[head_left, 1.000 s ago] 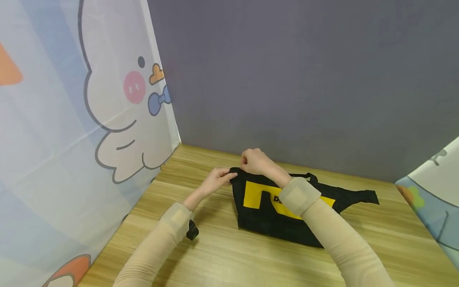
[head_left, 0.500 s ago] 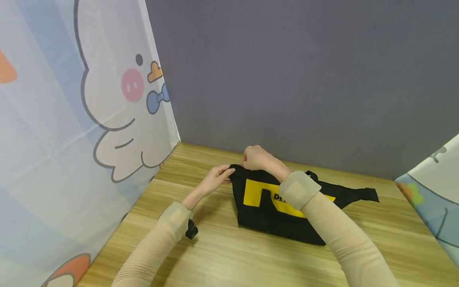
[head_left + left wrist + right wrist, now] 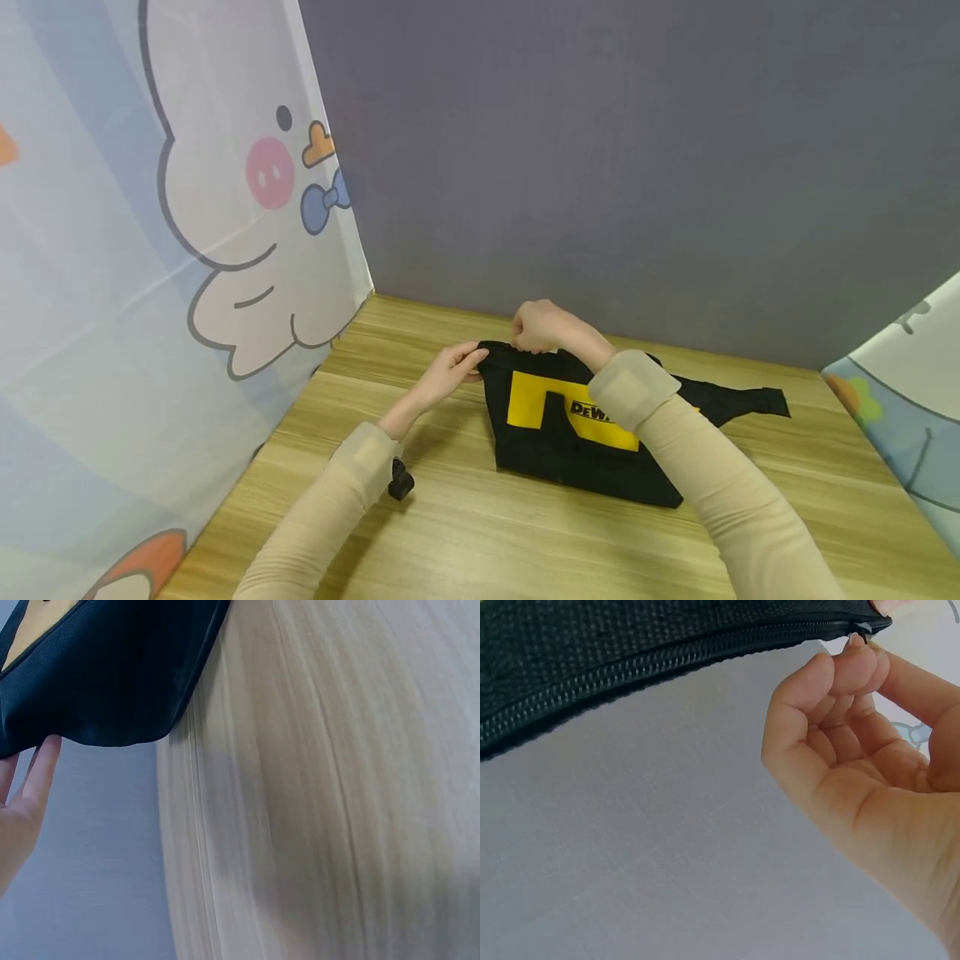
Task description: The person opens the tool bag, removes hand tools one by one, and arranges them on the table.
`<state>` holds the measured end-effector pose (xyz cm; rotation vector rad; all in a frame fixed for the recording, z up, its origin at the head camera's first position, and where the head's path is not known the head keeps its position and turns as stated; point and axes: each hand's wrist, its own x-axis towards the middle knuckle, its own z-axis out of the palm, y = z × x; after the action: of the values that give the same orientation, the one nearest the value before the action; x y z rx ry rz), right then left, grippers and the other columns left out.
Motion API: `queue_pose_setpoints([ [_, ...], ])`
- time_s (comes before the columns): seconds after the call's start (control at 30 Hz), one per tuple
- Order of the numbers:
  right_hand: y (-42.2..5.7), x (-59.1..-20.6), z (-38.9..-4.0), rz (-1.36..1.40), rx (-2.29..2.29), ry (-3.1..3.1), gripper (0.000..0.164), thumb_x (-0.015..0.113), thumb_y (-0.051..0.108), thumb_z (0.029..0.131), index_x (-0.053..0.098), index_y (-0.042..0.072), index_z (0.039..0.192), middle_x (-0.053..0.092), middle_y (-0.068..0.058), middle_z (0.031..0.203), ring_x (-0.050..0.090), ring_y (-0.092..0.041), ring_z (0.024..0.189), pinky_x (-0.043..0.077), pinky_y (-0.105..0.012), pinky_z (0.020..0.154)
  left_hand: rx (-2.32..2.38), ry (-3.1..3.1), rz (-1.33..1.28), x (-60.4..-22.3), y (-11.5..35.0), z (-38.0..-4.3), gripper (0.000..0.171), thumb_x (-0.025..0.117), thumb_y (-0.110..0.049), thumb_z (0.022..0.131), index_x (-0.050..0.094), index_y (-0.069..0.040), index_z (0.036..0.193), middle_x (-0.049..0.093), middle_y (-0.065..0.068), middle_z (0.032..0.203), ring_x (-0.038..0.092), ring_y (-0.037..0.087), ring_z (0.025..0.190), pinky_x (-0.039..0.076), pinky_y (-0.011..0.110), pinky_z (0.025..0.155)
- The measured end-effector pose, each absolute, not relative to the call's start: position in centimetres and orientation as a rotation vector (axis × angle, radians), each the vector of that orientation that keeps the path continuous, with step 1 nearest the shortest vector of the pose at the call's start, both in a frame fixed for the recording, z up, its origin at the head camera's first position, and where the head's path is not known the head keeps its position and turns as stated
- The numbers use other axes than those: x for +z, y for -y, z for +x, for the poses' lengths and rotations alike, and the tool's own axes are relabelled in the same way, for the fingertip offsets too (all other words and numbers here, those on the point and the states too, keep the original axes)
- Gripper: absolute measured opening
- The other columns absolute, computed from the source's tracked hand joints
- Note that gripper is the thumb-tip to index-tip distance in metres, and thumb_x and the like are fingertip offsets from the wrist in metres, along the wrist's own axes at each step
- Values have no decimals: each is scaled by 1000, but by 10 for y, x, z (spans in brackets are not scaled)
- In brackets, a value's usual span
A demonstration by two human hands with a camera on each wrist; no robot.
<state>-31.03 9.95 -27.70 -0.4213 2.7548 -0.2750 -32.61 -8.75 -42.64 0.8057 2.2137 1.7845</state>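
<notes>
The left hand [image 3: 446, 372] reached forward from the near left, palm inward, its thumb over the top left corner of a long black fabric bag with a yellow front panel [image 3: 566, 450] and its fingers behind, pinching the cloth. The right hand [image 3: 542, 327] crossed over the bag's front with its wrist bent, knuckles up and fingers curled, just to the right of the left hand. Both arms wore cream sleeves [image 3: 720, 487].

The bag lay on a wood-grain tabletop [image 3: 450, 542], toward the far edge and right of the far left corner. Its long axis ran left to right, roughly parallel to the far edge, which met a plain grey panel [image 3: 600, 167]. The lettered front faced the person, and a black strap [image 3: 750, 402] stuck out from the right end toward the right edge.

The right wrist view showed what the head view hid: a black toothed zipper [image 3: 667, 660] along the bag's rim, and the right hand's thumb and finger gripping a small dark zip pull [image 3: 865, 630] at one end. The left wrist view showed the left hand's fingers touching the rim, with the thumb's grip seen only from the head.
</notes>
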Motion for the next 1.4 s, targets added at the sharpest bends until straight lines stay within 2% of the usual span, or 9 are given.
queue_pose_setpoints([
  [0.13, -102, -276, -310, -404, -266, -2744, 19, 59, 17, 99, 73, 9, 90, 65, -5, 74, 59, -17, 64, 51, -27, 60, 1793, -2186, 801, -424, 88, -324, 32, 44, -25, 106, 60, 1, 114, 55, 19, 116, 57, 37, 124, 52, 52, 100],
  [0.33, -102, -271, -309, -434, -253, -2721, 18, 58, 18, 99, 72, 10, 89, 63, -5, 74, 56, -16, 62, 53, -32, 64, 1812, -2192, 784, -423, 92, -322, 33, 44, -26, 106, 61, 0, 118, 57, 18, 117, 60, 35, 122, 52, 51, 99],
  [0.53, -116, -268, -304, -412, -269, -2710, 19, 59, 18, 99, 72, 9, 87, 66, -5, 76, 57, -15, 64, 54, -30, 64, 1821, -2205, 765, -425, 97, -324, 32, 45, -26, 106, 60, 2, 112, 58, 18, 112, 62, 32, 117, 54, 50, 97],
  [0.7, -125, -268, -303, -418, -305, -2707, 21, 59, 19, 99, 72, 10, 85, 66, -3, 76, 58, -15, 65, 54, -28, 65, 1825, -2210, 749, -423, 98, -324, 32, 45, -26, 106, 60, 1, 113, 59, 18, 114, 62, 32, 119, 56, 45, 95],
  [0.9, -128, -269, -301, -409, -314, -2706, 21, 59, 19, 99, 72, 10, 85, 65, -3, 74, 56, -13, 63, 53, -28, 64, 1830, -2200, 753, -424, 94, -323, 32, 45, -27, 106, 59, 3, 110, 59, 18, 112, 62, 35, 118, 55, 48, 96],
  [1.17, -137, -269, -301, -401, -299, -2676, 21, 58, 18, 99, 68, 8, 83, 62, -3, 73, 57, -15, 65, 54, -30, 65, 1833, -2192, 759, -428, 92, -324, 30, 45, -27, 106, 57, 1, 103, 59, 12, 104, 65, 27, 113, 56, 47, 95],
  [1.4, -146, -268, -302, -383, -308, -2675, 21, 58, 17, 99, 70, 8, 84, 65, -4, 76, 57, -15, 65, 56, -34, 70, 1836, -2209, 735, -424, 94, -325, 27, 44, -24, 106, 58, -2, 105, 59, 8, 102, 66, 28, 113, 55, 48, 95],
])
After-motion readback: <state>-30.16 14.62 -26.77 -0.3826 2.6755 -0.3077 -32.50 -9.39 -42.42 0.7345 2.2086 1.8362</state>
